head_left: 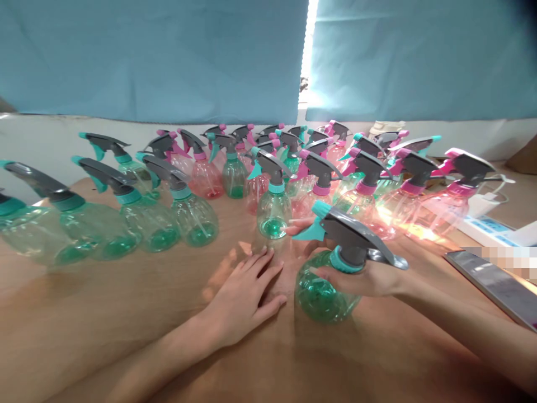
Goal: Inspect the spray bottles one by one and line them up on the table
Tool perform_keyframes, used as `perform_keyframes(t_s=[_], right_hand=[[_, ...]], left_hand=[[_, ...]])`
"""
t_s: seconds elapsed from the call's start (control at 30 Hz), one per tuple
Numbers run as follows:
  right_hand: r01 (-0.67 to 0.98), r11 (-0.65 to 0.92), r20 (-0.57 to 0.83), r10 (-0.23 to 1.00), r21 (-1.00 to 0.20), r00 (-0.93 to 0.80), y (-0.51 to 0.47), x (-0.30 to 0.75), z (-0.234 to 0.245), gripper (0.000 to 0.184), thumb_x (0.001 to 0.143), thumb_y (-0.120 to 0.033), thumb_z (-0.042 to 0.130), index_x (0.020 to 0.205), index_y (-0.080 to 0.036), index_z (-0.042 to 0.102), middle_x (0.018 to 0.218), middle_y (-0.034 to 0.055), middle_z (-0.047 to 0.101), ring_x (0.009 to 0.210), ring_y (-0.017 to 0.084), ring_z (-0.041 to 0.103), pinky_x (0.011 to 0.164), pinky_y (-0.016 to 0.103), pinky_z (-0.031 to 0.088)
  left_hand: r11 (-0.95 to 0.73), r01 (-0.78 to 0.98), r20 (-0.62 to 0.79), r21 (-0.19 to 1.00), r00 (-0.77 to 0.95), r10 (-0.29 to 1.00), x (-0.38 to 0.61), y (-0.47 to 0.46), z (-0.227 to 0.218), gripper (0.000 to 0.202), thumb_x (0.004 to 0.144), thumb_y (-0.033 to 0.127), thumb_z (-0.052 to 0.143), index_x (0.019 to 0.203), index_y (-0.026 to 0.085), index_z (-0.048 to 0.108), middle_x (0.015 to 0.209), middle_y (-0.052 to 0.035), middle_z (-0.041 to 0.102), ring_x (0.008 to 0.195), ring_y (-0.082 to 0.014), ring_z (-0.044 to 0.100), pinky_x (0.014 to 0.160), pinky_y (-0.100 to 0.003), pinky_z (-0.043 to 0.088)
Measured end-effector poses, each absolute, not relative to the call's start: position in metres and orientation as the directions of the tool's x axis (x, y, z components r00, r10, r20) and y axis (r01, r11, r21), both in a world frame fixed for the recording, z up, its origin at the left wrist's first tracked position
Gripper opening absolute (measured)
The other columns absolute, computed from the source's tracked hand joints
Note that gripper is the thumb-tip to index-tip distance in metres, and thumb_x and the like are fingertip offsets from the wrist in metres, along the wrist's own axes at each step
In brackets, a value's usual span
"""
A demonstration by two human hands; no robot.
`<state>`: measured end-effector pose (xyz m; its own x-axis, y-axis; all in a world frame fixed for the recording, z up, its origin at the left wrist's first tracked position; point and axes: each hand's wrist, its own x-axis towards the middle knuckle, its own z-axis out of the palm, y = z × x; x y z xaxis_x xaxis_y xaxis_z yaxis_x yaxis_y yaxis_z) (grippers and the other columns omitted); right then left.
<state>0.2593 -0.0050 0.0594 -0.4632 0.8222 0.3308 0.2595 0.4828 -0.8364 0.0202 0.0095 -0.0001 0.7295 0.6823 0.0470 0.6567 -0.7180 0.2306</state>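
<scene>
My right hand (364, 277) is wrapped round the neck of a green spray bottle (323, 294) with a grey trigger head and teal nozzle, standing on the wooden table (126, 324). One finger reaches forward under the trigger. My left hand (241, 296) lies flat on the table just left of that bottle, fingers spread, holding nothing. Another green spray bottle (273, 210) stands directly behind both hands.
Several green spray bottles (159, 224) stand in a row at the left and several pink ones (403, 196) at the right and back. A dark flat device (495, 285) and a white box (490, 221) lie at the right. Blue curtains hang behind.
</scene>
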Motion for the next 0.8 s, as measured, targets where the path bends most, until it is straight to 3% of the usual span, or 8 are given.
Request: perform_keyframes(t_s=[0.17, 0.4, 0.57, 0.8], right_hand=[[0.274, 0.463, 0.327, 0.845, -0.843, -0.422, -0.0068, 0.2564, 0.0621, 0.052, 0.075, -0.014, 0.058, 0.125, -0.028, 0.058, 0.114, 0.0053, 0.070, 0.089, 0.022, 0.070, 0.076, 0.036, 0.059], [0.299, 0.464, 0.349, 0.863, -0.834, -0.365, -0.0102, 0.2516, 0.0679, 0.042, 0.073, -0.014, 0.054, 0.111, -0.028, 0.064, 0.078, -0.0012, 0.072, 0.080, 0.022, 0.073, 0.073, 0.034, 0.060], [0.355, 0.425, 0.315, 0.891, -0.833, -0.327, -0.0109, 0.2525, 0.0659, 0.037, 0.074, -0.016, 0.056, 0.109, -0.027, 0.065, 0.082, 0.0000, 0.073, 0.078, 0.022, 0.072, 0.072, 0.035, 0.060], [0.357, 0.411, 0.303, 0.897, -0.838, -0.322, -0.0104, 0.2550, 0.0601, 0.019, 0.076, -0.018, 0.057, 0.090, -0.025, 0.068, 0.086, -0.0002, 0.072, 0.077, 0.017, 0.071, 0.069, 0.028, 0.058]], left_hand=[[-0.722, 0.655, 0.050, 0.224, 0.732, 0.680, 0.0200, 0.0091, -0.0003, 0.053, 0.099, 0.050, 0.046, 0.143, 0.021, 0.045, 0.155, -0.0101, 0.034, 0.144, -0.0293, 0.027, 0.114, -0.048, 0.027], [-0.724, 0.652, 0.054, 0.225, 0.734, 0.677, 0.0190, 0.0090, -0.0013, 0.055, 0.098, 0.050, 0.046, 0.143, 0.018, 0.044, 0.155, -0.0117, 0.033, 0.144, -0.0292, 0.026, 0.115, -0.048, 0.026], [-0.726, 0.652, 0.053, 0.218, 0.735, 0.676, 0.0193, 0.0088, -0.0017, 0.056, 0.098, 0.050, 0.047, 0.144, 0.018, 0.044, 0.155, -0.0116, 0.034, 0.144, -0.0289, 0.026, 0.115, -0.048, 0.025], [-0.727, 0.650, 0.057, 0.222, 0.736, 0.675, 0.0191, 0.0094, -0.0030, 0.056, 0.098, 0.051, 0.047, 0.144, 0.018, 0.045, 0.155, -0.0113, 0.034, 0.144, -0.0299, 0.026, 0.115, -0.048, 0.026]])
